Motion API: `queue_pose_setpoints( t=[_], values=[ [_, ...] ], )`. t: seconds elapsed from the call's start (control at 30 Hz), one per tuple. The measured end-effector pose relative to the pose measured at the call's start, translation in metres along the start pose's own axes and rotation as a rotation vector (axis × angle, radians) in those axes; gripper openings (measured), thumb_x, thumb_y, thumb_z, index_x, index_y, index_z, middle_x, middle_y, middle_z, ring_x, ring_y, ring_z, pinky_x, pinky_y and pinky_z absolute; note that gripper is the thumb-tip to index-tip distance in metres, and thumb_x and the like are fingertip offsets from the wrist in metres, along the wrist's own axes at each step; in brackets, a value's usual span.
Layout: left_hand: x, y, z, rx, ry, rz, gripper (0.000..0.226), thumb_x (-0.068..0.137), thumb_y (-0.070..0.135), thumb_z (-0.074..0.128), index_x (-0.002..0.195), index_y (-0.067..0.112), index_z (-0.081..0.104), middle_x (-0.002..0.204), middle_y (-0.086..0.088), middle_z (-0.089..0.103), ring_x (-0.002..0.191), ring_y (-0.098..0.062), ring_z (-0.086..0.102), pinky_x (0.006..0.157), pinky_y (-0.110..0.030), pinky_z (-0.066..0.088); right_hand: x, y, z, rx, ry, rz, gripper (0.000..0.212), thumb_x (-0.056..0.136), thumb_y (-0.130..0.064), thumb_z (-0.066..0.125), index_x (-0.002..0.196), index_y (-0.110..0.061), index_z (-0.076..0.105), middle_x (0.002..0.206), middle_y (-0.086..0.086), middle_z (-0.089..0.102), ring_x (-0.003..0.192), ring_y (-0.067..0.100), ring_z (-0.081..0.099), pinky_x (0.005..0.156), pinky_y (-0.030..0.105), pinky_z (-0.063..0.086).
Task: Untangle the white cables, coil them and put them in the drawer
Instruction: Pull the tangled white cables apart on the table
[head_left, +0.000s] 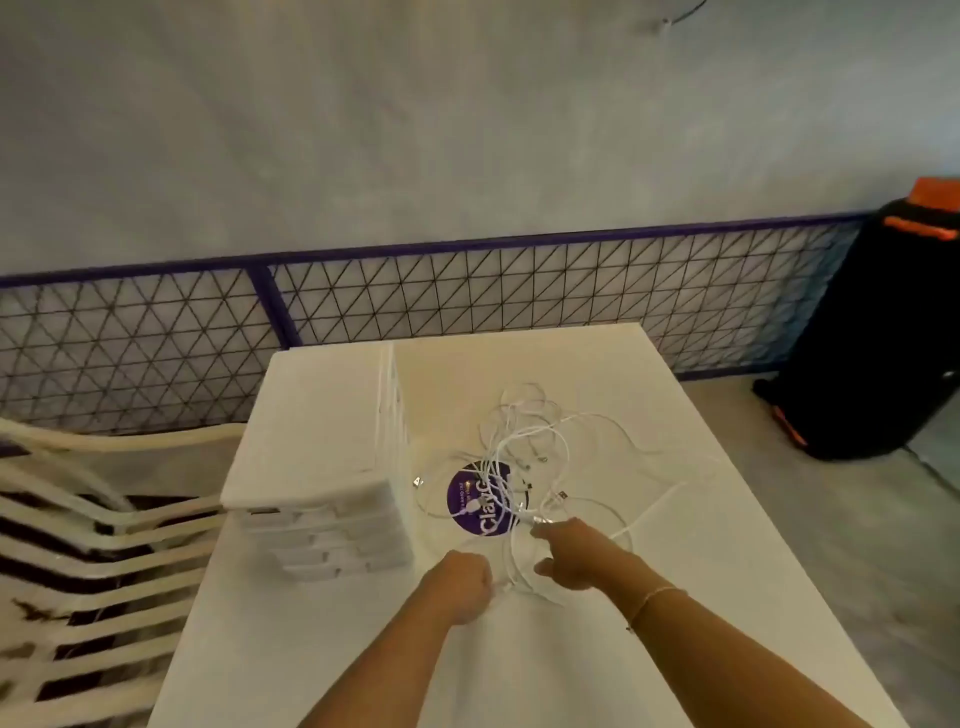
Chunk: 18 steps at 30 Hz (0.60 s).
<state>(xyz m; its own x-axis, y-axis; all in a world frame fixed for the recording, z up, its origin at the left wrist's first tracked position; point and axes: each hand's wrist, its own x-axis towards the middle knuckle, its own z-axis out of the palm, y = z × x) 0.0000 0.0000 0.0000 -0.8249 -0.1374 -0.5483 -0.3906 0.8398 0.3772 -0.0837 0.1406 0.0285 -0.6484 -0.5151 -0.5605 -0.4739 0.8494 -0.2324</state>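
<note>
The white cables (524, 467) lie tangled on the bench (649, 649) over a purple sticker (480, 499), beside the drawer unit (332, 467), while the left hand (462, 584) grips one strand in a fist and the right hand (576, 553) pinches another

Left hand (462, 584) grips white cables (524, 467) tangled on table (649, 649); right hand (574, 556) reaches in.
</note>
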Motion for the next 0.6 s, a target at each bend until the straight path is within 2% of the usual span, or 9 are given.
queue_pose_setpoints(
  t=[0.33,0.43,0.47,0.53,0.6],
  values=[
    [0.027,0.004,0.039,0.203,0.075,-0.044,0.034,0.090,0.030,0.049,0.118,0.012,0.053,0.119,-0.007,0.057,0.111,-0.023,0.053,0.089,-0.030,0.043,0.015,0.013,-0.002,-0.035,-0.061,0.007,0.051,0.094,-0.034,0.051,0.142,-0.021,0.037,0.142,0.008,0.043,0.129,0.026,0.042,0.105,0.034,0.036],
    [0.026,0.006,0.042,0.244,0.022,-0.029,0.031,0.096,0.028,0.042,0.119,0.009,0.053,0.119,-0.010,0.057,0.109,-0.025,0.053,0.090,-0.033,0.043,0.015,0.020,0.002,-0.019,-0.091,0.025,0.051,0.094,-0.035,0.050,0.141,-0.021,0.038,0.142,0.007,0.043,0.130,0.025,0.040,0.105,0.033,0.035],
    [0.025,0.007,0.039,0.189,-0.015,-0.025,0.031,0.097,0.028,0.041,0.117,0.009,0.054,0.117,-0.010,0.058,0.104,-0.024,0.055,0.091,-0.033,0.043,0.013,0.022,0.002,-0.009,-0.098,0.020,0.050,0.094,-0.035,0.051,0.140,-0.021,0.039,0.141,0.007,0.044,0.130,0.024,0.040,0.105,0.033,0.035],
    [0.022,0.012,0.029,-0.085,-0.100,-0.018,0.023,0.096,0.028,0.045,0.106,0.012,0.057,0.103,-0.007,0.063,0.083,-0.016,0.058,0.088,-0.032,0.048,0.010,0.022,-0.001,0.031,-0.091,0.030,0.046,0.093,-0.036,0.051,0.136,-0.020,0.045,0.138,0.005,0.049,0.127,0.022,0.043,0.103,0.031,0.036],
    [0.018,0.020,0.013,-0.358,-0.130,0.007,0.011,0.094,0.025,0.051,0.095,0.016,0.057,0.085,0.000,0.063,0.065,-0.008,0.056,0.075,-0.026,0.052,0.009,0.017,-0.006,0.114,-0.063,0.021,0.038,0.095,-0.035,0.047,0.128,-0.018,0.054,0.125,0.005,0.058,0.118,0.022,0.050,0.092,0.029,0.039]
  ],
)
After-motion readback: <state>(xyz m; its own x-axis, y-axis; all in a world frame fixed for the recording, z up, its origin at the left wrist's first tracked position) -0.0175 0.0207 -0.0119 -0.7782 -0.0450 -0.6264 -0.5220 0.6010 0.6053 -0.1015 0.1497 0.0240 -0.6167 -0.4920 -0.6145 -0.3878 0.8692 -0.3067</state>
